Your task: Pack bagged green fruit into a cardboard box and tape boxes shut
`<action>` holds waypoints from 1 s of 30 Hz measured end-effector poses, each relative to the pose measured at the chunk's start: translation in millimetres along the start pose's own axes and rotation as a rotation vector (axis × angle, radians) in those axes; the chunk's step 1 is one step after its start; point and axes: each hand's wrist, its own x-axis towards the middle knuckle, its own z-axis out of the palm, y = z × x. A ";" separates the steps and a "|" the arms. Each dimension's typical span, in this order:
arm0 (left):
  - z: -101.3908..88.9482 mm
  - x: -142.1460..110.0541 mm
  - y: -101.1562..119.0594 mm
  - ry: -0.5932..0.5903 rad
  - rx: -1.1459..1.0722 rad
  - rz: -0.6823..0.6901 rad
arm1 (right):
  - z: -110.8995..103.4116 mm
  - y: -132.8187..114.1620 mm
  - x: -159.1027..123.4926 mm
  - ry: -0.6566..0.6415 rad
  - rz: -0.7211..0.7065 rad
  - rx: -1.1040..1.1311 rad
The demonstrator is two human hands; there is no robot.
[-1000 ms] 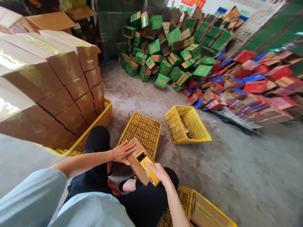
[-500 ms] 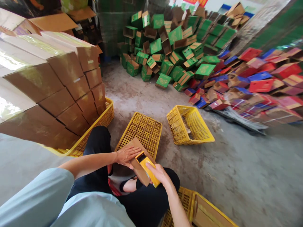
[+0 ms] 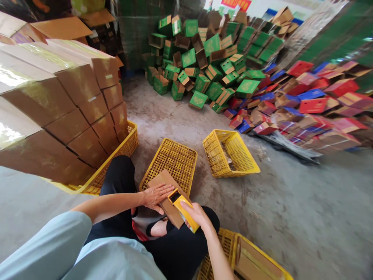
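A flat brown cardboard box (image 3: 163, 182) lies over my lap and the edge of an upturned yellow crate (image 3: 172, 160). My left hand (image 3: 155, 195) rests flat on the cardboard, fingers stretched out. My right hand (image 3: 196, 213) grips a yellow tape dispenser (image 3: 183, 207) that presses against the box's near end. My legs in black trousers sit beneath the box.
A tall stack of brown cartons (image 3: 58, 101) stands on a yellow crate at the left. A tipped yellow crate (image 3: 229, 153) lies ahead. Heaps of green boxes (image 3: 210, 54) and red and blue boxes (image 3: 305, 105) fill the back. Another yellow crate (image 3: 247, 256) holds flat cardboard at my right.
My left hand has slid a little toward the dispenser across the cardboard. The right hand and dispenser have shifted slightly right and down.
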 end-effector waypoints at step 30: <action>-13.4 2.1 -66.1 -0.042 -0.064 0.082 | 0.0 -11.8 0.6 -0.012 -0.033 0.086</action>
